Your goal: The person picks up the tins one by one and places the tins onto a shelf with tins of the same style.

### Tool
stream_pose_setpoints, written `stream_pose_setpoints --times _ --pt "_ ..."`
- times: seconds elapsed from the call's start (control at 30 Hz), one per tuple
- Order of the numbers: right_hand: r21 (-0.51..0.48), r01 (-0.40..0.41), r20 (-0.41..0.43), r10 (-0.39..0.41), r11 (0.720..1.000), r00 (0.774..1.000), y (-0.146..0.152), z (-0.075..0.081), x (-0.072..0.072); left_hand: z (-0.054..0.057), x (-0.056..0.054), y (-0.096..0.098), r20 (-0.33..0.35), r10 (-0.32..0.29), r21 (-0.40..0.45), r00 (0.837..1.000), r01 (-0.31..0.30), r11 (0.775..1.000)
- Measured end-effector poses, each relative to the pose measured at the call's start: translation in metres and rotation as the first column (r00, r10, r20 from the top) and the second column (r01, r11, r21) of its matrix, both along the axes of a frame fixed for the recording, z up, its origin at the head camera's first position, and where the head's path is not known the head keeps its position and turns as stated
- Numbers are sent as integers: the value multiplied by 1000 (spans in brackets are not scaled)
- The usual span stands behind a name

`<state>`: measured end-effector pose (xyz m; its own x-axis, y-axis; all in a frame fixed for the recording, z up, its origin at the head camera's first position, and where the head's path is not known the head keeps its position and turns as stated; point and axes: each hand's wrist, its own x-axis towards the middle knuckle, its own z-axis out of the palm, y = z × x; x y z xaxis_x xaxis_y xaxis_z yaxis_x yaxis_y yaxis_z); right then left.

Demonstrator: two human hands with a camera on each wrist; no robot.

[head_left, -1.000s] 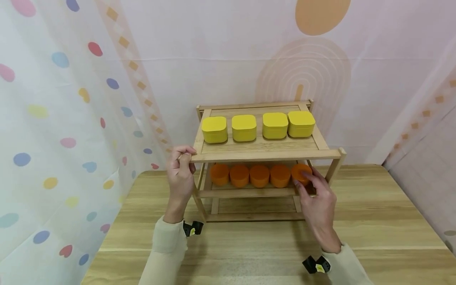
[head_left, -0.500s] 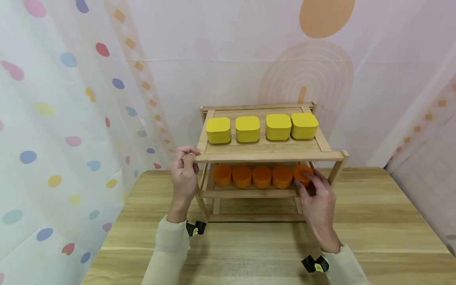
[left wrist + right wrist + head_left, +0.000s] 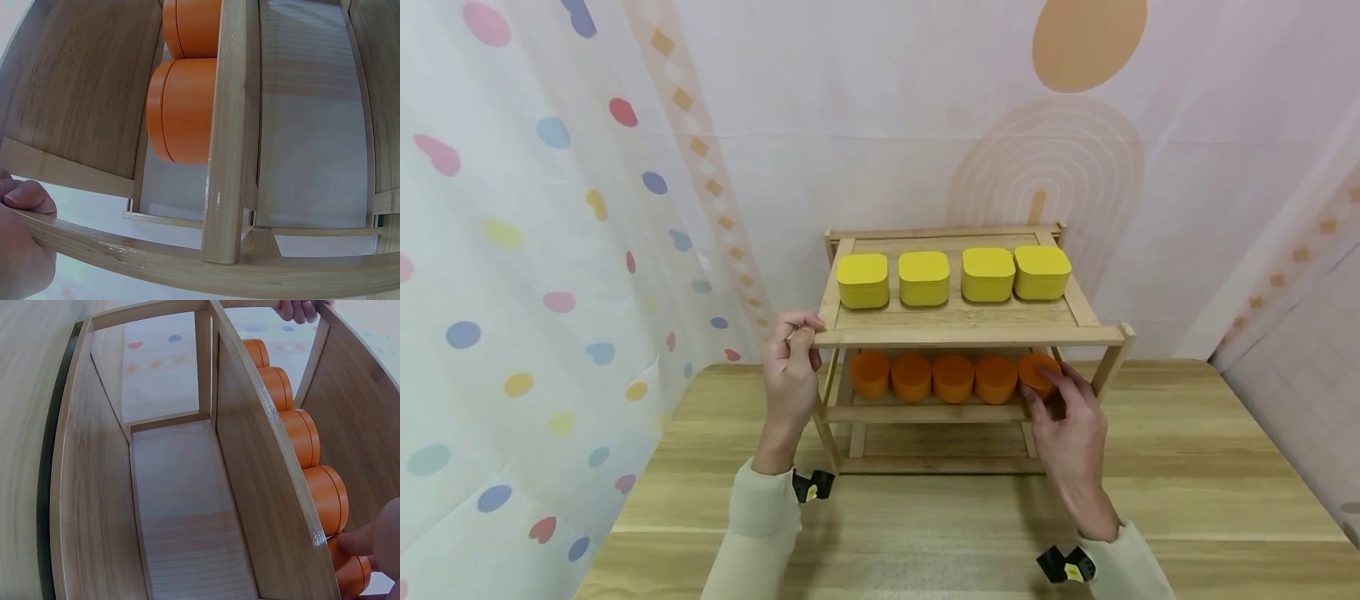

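Note:
A three-tier wooden rack (image 3: 940, 336) stands on the table. My left hand (image 3: 790, 367) holds its top shelf at the front left corner, thumb in front and fingers curled over the edge. On the middle shelf is a row of round orange lidded boxes (image 3: 953, 379). The rightmost orange box (image 3: 1036, 373) is between the thumb and fingers of my right hand (image 3: 1073, 425), which reaches in under the top shelf and partly covers it. In the right wrist view, the thumb (image 3: 359, 540) lies against that box (image 3: 350, 569), close beside its neighbour.
Several yellow rounded-square boxes (image 3: 924, 279) line the top shelf, the two on the right close together. The bottom shelf (image 3: 940, 442) sits low over the wooden table (image 3: 1187, 467). A patterned curtain (image 3: 880, 167) hangs close behind the rack.
The head view has shifted, so the rack appears slightly further right and lower. Both hands keep their places, the left on the rack's corner, the right at the rightmost orange box.

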<state>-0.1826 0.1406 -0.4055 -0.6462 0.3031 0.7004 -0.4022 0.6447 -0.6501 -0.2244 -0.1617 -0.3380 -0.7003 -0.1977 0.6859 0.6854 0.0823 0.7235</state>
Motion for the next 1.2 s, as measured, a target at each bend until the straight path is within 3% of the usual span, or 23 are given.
stream_pose_setpoints --times 0.23,0.43,0.73,0.9,1.0,1.1,1.13,1.2 --pt "35 10 -7 -10 999 1000 2 -1 -1 0 -1 -1 23 -2 -15 1000 3 1000" --pt "52 -15 -24 16 999 1000 6 -1 4 1 -2 -5 91 -48 -45 995 53 998" --pt "31 -66 26 65 997 998 23 13 25 0 0 -21 138 -81 -196 987 107 975" --pt "40 -64 -42 66 997 997 37 25 37 1 7 -41 170 -29 -302 985 80 950" --pt "43 -80 -129 85 996 988 48 32 41 3 11 -57 170 56 -396 984 16 918" --pt "46 -76 -228 85 996 970 64 41 41 5 14 -72 147 149 -494 978 -58 867" --pt "44 -68 -267 77 997 961 69 44 41 5 14 -76 128 181 -531 975 -86 843" --pt "47 -44 -329 57 998 943 80 52 39 3 13 -86 46 267 -622 963 -182 761"
